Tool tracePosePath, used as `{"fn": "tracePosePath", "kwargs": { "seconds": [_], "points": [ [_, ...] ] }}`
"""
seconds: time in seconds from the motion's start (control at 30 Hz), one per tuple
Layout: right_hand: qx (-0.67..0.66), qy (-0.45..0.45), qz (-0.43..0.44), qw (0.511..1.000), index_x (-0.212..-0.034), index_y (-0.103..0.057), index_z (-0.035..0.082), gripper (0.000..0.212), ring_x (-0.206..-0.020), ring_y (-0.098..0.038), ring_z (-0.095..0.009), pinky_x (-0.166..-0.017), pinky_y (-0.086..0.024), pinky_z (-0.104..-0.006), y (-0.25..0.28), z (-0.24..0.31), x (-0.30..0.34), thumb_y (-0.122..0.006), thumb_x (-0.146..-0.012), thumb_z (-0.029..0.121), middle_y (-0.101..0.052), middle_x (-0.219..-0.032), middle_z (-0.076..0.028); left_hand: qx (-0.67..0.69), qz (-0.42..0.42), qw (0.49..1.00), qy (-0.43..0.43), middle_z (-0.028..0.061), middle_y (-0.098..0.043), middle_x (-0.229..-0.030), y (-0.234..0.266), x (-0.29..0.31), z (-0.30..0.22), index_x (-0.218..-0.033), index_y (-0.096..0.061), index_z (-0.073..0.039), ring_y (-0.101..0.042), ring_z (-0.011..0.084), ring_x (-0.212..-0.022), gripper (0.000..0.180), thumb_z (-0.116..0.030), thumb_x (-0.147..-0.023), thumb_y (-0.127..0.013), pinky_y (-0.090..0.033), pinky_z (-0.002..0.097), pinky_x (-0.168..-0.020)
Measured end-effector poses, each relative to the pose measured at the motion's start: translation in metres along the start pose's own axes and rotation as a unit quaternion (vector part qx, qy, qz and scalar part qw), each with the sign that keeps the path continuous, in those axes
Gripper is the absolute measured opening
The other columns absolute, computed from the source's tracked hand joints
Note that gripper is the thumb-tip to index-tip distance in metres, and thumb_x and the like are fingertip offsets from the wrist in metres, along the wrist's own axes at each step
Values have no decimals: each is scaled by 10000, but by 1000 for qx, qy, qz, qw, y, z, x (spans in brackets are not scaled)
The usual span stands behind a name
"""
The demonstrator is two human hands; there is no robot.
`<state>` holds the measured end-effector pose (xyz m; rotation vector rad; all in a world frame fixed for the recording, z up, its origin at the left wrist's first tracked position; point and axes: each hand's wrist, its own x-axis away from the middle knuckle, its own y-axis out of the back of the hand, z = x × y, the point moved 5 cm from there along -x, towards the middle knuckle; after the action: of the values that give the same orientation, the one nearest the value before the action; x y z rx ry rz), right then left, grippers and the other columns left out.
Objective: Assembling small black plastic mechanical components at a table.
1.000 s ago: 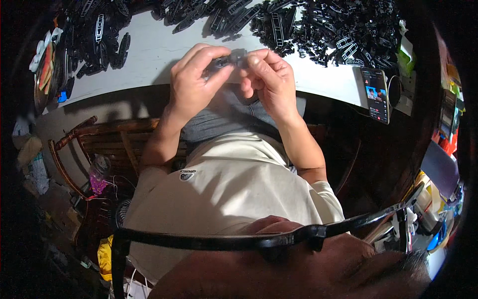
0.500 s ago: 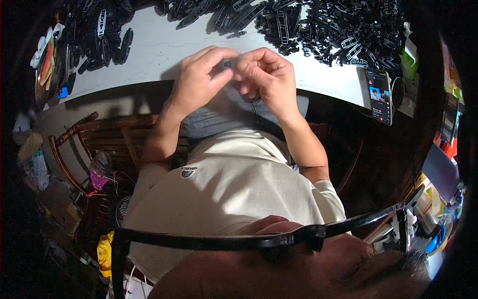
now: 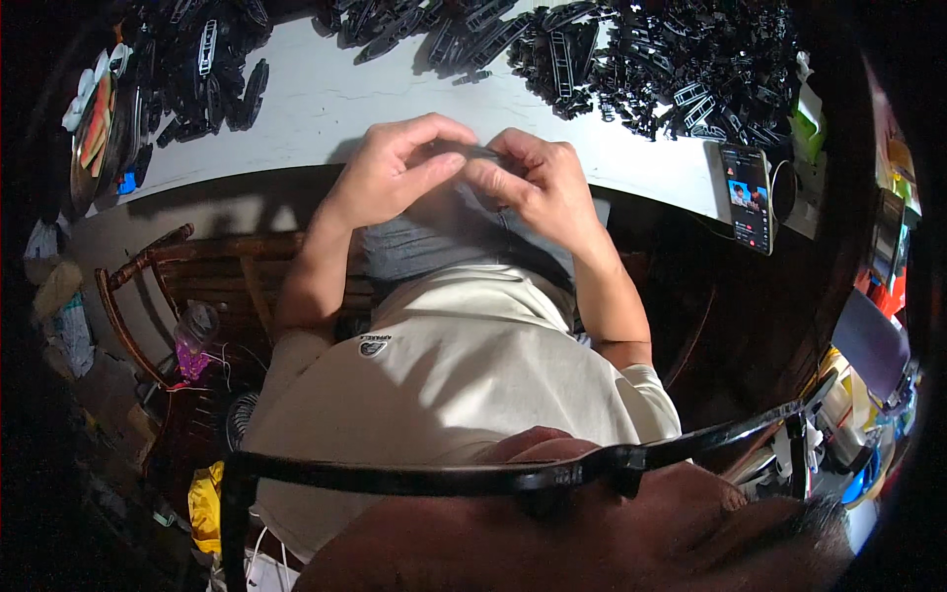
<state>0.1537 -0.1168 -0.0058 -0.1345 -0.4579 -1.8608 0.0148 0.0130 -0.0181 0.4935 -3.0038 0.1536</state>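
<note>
Item: small black plastic part (image 3: 472, 153), thin and long, held over the near edge of the white table (image 3: 316, 109), at 12 o'clock from our chest.

Hands: our left hand (image 3: 395, 168) and right hand (image 3: 538, 183) are brought together, fingertips of both pinched on the part from either end. Most of the part is hidden by the fingers; we cannot tell its exact shape, nor whether it is one piece or two.

Surroundings: large heap of black parts (image 3: 681, 64) at 1 o'clock on the table; smaller heap (image 3: 202, 74) at 10 o'clock; a scatter of parts (image 3: 434, 35) at 12 o'clock along the far edge. Phone (image 3: 747, 197), screen lit, at 2 o'clock on the table edge. Wooden chair (image 3: 158, 296) at 9 o'clock, below table level.

Risks, as we judge them:
- The part sits past the table edge, above our lap. A slip of either pinch would drop it to lap or floor, where the dark clutter would hide it.
- Uneven force from the two hands could bend or snap so thin a piece.
- The lit phone may draw our eye off the fingertips.
</note>
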Motion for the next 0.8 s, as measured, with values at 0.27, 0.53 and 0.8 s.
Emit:
{"fn": "tracePosePath", "kwargs": {
  "seconds": [0.27, 0.53, 0.8],
  "points": [
    [311, 143, -141, 929, -1013, -718, 109, 251, -699, -712, -344, -625, -561, -444, 12, 18, -13, -753, -916, 339, -695, -795, -119, -413, -247, 855, -194, 93, -687, -1106, 26, -45, -26, -1152, -730, -57, -701, 247, -921, 259, -105, -899, -762, -568, 350, -778],
    [340, 220, -244, 881, -1073, -737, 144, 172, -789, -704, -326, -643, -564, -429, 1, 15, -46, -724, -903, 167, -668, -954, -77, -516, -274, 780, -224, 100, -702, -1023, 28, -54, -27, -933, -691, -39, -668, 330, -946, 142, -119, -866, -788, -541, 426, -835],
    [325, 223, -232, 889, -983, -690, 63, 129, -810, -703, -337, -652, -561, -436, 6, 21, -30, -733, -880, 129, -676, -952, -115, -455, -281, 836, -121, 77, -718, -931, 39, -27, -30, -982, -691, -23, -675, 141, -767, 163, -27, -855, -793, -541, 283, -662]
  ]
}}
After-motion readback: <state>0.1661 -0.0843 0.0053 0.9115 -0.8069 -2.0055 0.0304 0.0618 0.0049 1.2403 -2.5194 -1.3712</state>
